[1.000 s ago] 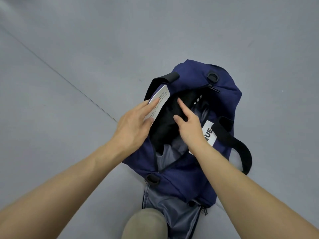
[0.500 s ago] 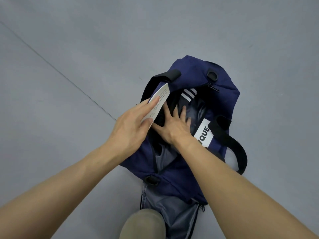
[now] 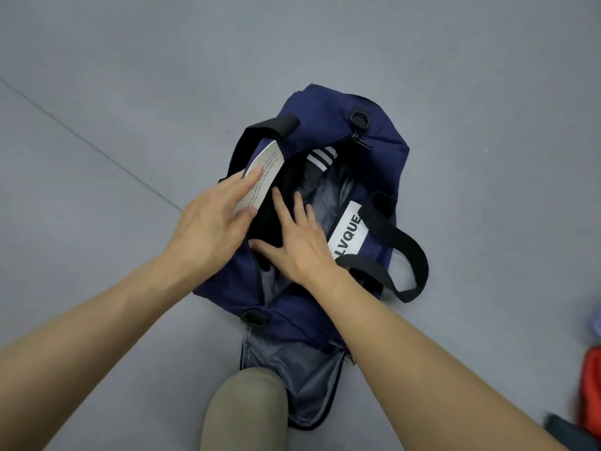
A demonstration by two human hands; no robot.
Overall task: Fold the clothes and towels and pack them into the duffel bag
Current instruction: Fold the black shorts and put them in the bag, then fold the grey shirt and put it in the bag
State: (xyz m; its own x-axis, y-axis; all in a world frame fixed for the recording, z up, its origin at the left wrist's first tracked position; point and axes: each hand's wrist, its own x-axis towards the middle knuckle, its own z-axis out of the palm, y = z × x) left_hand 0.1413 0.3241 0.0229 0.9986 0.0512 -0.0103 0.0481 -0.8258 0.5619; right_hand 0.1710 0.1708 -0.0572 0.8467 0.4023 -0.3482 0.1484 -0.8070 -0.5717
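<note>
Since a second ago, my right hand has gone from one pointing finger to a flat, spread palm. It presses the black garment down inside the duffel bag. White stripes on the garment now show at the bag's far end. My left hand, fingers straight, presses a white tag against the bag's left rim. The bag lies unzipped on the floor. A red cloth lies well to the bag's right.
</note>
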